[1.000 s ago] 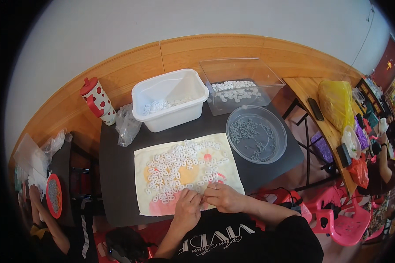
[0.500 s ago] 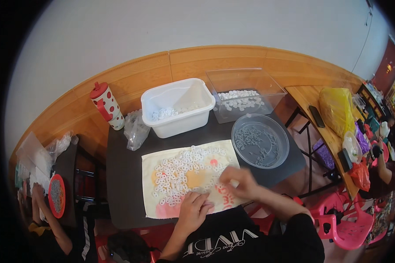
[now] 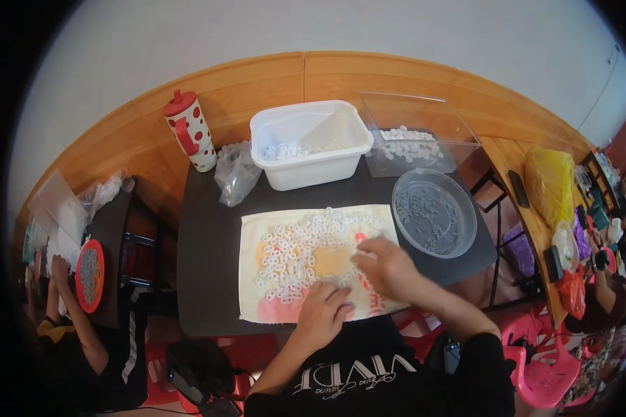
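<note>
Cloth is bearing white two-holed pieces — left hand is overlying its near edge, right hand blurring over its right side — finger closure indeterminable on both.

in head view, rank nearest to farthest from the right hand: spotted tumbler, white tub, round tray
1. Round tray, beyond the right hand, to its right
2. White tub, at the table's back
3. Spotted tumbler, at the back left corner

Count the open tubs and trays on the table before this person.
3: a white tub at the back, a clear rectangular tub to its right, and a round tray nearer the person, at right.
</note>
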### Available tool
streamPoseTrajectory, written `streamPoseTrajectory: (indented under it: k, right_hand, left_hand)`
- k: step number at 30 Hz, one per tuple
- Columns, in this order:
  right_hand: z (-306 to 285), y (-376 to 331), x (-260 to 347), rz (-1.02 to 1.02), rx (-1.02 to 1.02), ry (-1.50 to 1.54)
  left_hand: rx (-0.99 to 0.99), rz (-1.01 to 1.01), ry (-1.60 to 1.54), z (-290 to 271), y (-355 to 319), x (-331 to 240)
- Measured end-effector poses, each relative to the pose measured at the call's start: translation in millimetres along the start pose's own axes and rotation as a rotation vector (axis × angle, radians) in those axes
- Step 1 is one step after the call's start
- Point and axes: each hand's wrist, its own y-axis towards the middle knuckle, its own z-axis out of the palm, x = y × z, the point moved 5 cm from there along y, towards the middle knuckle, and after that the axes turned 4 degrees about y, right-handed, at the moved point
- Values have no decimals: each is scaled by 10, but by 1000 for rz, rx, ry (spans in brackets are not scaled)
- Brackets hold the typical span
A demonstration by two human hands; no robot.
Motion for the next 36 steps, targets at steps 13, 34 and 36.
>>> streamPoseTrajectory:
  k: [13,34,36]
  right_hand:
    - [161,26,-110,-53,99,94]
    - [681,529,-176,165,160,-23]
    - [671,501,-231,179,74,37]
  left_hand:
    - [-20,10,-15,80,17,-54]
    - [-102,26,-164,-3,-18,-31]
    - [-117,27,-158,-1,-11,-38]
